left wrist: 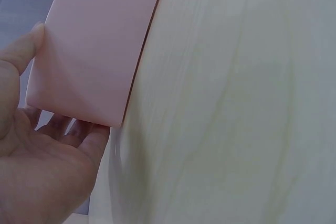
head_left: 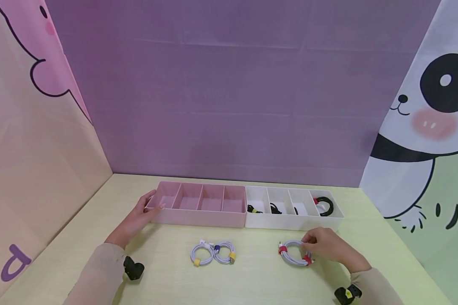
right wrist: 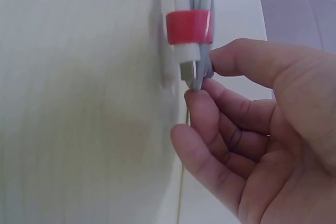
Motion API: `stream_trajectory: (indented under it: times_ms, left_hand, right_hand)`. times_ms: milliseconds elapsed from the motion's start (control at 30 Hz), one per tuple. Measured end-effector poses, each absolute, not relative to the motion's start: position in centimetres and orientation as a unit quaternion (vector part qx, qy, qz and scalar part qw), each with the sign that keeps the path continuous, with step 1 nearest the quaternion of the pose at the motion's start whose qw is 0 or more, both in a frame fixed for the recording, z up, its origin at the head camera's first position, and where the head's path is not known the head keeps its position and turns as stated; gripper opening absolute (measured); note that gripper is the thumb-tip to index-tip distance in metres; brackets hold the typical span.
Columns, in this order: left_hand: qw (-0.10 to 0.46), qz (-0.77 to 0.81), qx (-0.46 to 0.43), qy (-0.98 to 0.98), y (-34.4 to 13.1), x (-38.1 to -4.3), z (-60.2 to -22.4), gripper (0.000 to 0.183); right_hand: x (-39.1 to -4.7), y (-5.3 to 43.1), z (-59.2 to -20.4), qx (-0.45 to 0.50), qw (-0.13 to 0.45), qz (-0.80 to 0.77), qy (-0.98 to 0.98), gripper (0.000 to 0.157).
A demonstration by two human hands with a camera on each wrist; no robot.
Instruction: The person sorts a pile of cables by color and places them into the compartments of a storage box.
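Observation:
My left hand (head_left: 142,210) holds the left end of a pink compartment box (head_left: 204,217), its thumb on the rim and fingers against the end wall. The pink box's compartments look bare. In my right hand (head_left: 325,243), thumb and fingers pinch the right side of a coiled pale charging cable (head_left: 294,262) bound with red ties. The right wrist view shows a red tie (right wrist: 190,27) and a metal plug (right wrist: 188,70) close to the fingertips. Whether the coil touches the table is hard to tell.
A white compartment box (head_left: 290,223) adjoins the pink one on its right. It contains several black cables, including a black coil (head_left: 330,206) in the rightmost compartment. Two pale coiled cables (head_left: 196,254) with yellow ties lie side by side on the table (head_left: 252,284). A purple backdrop (head_left: 229,127) stands behind.

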State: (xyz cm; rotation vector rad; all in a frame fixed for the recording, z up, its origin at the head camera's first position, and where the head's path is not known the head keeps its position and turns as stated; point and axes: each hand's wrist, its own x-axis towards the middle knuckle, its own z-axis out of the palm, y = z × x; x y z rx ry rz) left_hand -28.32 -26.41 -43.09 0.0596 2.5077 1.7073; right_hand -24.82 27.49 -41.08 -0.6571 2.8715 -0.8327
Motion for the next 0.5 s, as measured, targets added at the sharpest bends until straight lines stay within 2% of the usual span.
stream_trajectory:
  times_ms: [500]
  left_hand:
    - [0.063,0.555,0.015,0.829,-26.33,-28.03,-42.74,0.096]
  right_hand:
    - [-24.97,26.89,-41.04,-0.191,0.043,-0.292,0.936,0.011]
